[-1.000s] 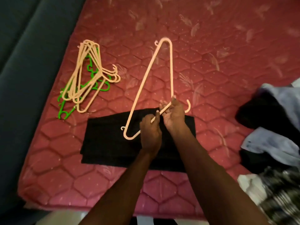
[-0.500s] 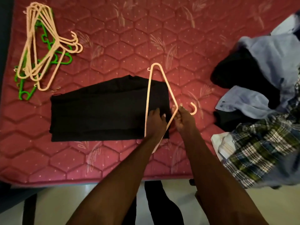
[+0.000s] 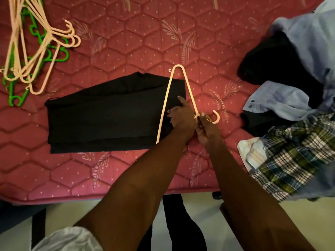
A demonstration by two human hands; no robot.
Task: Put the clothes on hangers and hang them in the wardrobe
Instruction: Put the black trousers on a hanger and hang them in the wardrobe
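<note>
Hands: right hand pinches peach hanger neck; left hand grips folded black garment edge.

2 bare forearms, pale grey-white rolled sleeve at left elbow, dark trousers below

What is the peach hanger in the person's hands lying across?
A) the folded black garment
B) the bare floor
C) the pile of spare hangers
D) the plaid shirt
A: the peach hanger crosses the right end of the folded black garment, with the right hand gripping it near its hook.
</note>
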